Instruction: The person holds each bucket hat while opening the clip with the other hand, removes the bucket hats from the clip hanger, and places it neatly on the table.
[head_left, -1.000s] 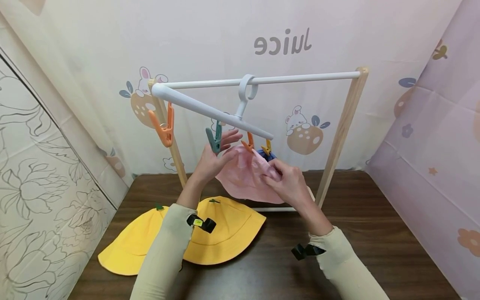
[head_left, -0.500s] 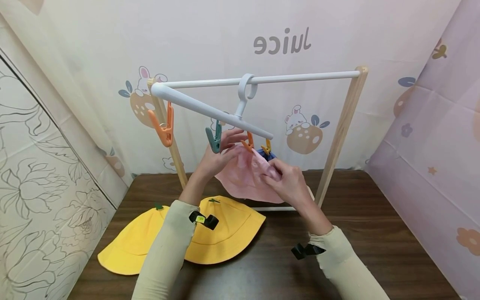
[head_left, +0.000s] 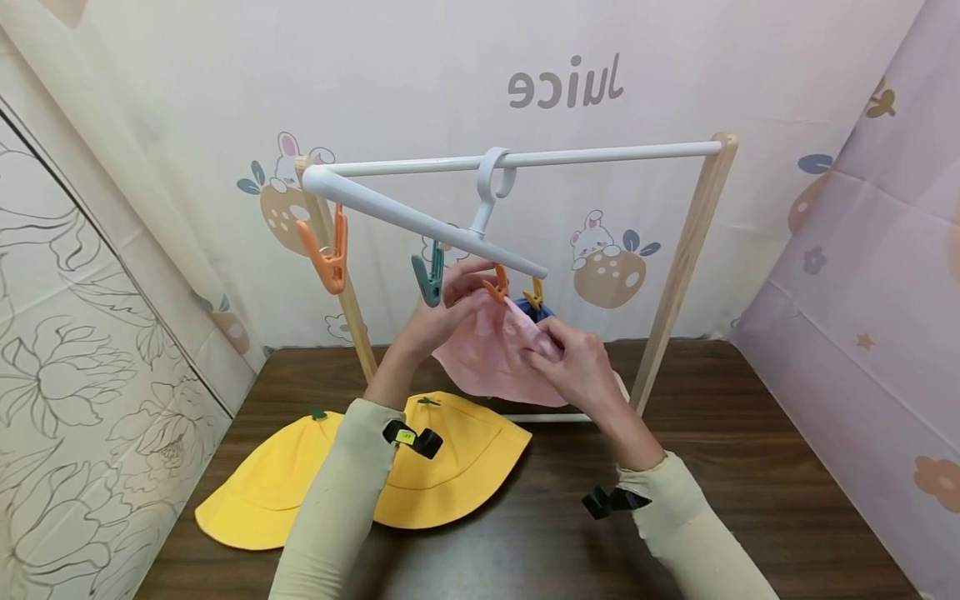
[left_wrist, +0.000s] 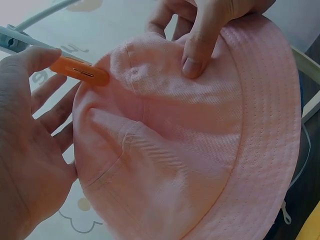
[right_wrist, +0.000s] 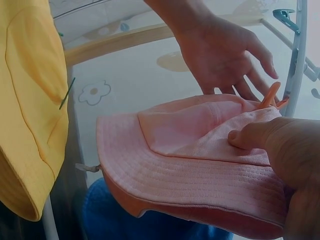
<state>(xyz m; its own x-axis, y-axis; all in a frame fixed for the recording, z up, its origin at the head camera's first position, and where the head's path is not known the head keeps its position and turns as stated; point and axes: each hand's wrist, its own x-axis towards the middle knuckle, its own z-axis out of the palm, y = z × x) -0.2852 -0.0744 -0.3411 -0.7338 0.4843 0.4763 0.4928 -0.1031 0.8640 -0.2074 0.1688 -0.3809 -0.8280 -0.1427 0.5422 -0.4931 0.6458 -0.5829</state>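
Note:
A pink bucket hat [head_left: 487, 358] hangs from an orange clothespin [head_left: 497, 285] under the white hanger [head_left: 405, 215]. My right hand [head_left: 577, 362] pinches the hat's crown, thumb on the outer cloth in the left wrist view. My left hand [head_left: 435, 321] is at the crown's other side, fingers spread and partly hidden behind the cloth. Its thumb points at the clothespin, overlapping its end in the left wrist view; in the right wrist view a gap shows between them. Behind the pink hat, a blue hat [right_wrist: 105, 210] hangs near a yellow clothespin [head_left: 534, 295].
Two yellow hats [head_left: 457, 467] with green tips lie on the dark wooden table [head_left: 720, 500] at the left. A green clothespin [head_left: 429, 279] and another orange clothespin [head_left: 330, 258] hang bare from the hanger. Its hook is over the white rod [head_left: 615, 155] of a wooden-legged rack.
My left hand has moved slightly right toward the orange clothespin, its raised fingers drawing in behind the hat. My right hand and the pink hat stay nearly still.

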